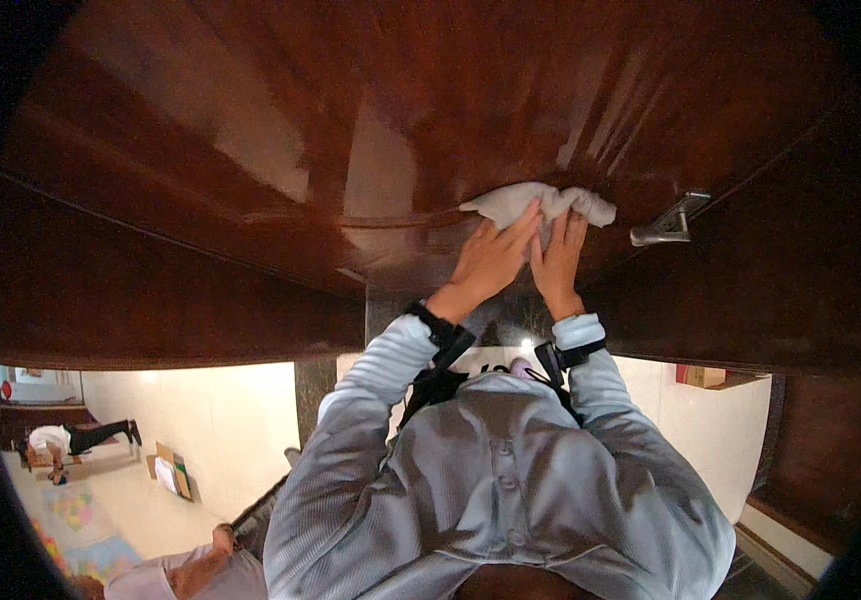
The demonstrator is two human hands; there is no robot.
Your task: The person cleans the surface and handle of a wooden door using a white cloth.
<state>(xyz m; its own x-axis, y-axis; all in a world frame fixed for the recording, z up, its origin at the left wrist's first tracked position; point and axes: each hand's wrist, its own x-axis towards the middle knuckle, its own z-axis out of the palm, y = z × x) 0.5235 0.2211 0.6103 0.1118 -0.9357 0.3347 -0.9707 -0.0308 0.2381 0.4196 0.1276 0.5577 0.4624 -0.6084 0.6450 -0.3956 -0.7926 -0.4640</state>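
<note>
A pale grey cloth lies bunched against a glossy dark-brown wooden door. My left hand presses on the cloth's lower left part with fingers stretched upward. Close beside it, my right hand holds the cloth's right part, and the two hands nearly touch. Parts of the fingertips are hidden in the cloth's folds. To the right of my right hand, a metal lever handle is fixed near the door's edge. Each wrist wears a black strap with a small device.
Dark wood panels flank the door. A person in a light shirt stands close at lower left; another person is farther off. An open cardboard box sits on the pale floor. Another box is at right.
</note>
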